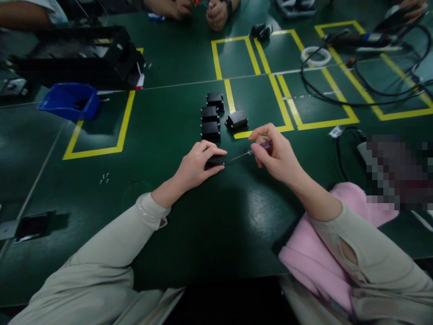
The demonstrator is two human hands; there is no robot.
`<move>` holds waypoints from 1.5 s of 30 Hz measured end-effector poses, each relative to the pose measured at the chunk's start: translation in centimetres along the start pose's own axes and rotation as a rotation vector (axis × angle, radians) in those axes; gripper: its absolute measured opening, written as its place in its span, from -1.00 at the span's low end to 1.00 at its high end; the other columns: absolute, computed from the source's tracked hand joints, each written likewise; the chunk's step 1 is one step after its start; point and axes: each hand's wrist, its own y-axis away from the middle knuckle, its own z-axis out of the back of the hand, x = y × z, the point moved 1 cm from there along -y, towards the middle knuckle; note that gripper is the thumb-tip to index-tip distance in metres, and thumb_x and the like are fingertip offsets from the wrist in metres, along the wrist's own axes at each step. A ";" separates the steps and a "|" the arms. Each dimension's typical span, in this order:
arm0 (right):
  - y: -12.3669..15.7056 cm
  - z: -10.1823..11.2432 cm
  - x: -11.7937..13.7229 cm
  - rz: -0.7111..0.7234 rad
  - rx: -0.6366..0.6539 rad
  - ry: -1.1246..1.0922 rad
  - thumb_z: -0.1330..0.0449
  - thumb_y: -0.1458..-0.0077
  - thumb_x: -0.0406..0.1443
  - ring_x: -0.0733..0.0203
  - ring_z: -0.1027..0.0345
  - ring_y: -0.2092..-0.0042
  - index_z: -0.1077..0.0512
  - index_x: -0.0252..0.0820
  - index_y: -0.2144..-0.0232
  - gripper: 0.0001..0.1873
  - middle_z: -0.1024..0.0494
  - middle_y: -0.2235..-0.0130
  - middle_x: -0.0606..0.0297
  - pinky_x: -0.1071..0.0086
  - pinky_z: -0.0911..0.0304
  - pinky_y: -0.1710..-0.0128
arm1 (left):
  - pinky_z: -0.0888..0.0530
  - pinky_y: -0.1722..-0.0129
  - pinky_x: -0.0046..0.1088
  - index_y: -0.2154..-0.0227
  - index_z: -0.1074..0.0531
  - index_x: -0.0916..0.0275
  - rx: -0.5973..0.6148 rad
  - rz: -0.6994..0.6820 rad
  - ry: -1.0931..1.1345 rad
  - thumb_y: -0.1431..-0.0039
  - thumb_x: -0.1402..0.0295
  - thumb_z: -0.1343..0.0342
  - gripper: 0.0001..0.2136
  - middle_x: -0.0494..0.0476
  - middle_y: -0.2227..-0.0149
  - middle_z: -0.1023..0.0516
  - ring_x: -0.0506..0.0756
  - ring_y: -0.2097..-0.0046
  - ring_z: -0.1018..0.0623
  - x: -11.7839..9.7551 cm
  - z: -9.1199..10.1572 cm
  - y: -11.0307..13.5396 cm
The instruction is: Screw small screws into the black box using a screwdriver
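My left hand (198, 164) is closed over a small black box (214, 161) that rests on the green table (162, 135). My right hand (275, 153) pinches a thin screwdriver (252, 152) with a purple handle. Its metal tip points left and reaches the side of the box. Just beyond my hands, three more black boxes (210, 122) stand in a column. A fourth black box (237, 120) lies to their right, on a yellow line.
A blue bin (69, 101) and a black fixture (84, 56) sit at far left. Small screws (104, 178) lie left of my arm. Black cables (365, 76) and a white tape roll (316, 55) are at far right. Another person's hands (203, 11) work across the table. A pink cloth (324, 253) lies under my right arm.
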 end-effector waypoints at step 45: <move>-0.1 0.0 0.0 -0.058 0.034 -0.066 -0.15 -0.35 -0.20 0.41 -0.19 0.64 -0.29 -0.09 0.22 -0.87 -0.27 0.61 0.59 0.43 -0.02 0.59 | -0.46 -0.08 -0.13 -0.09 -0.45 0.12 0.016 0.023 0.007 -0.35 0.25 -0.19 -0.70 0.19 -0.05 -0.45 0.23 -0.09 -0.46 -0.1 0.1 0.0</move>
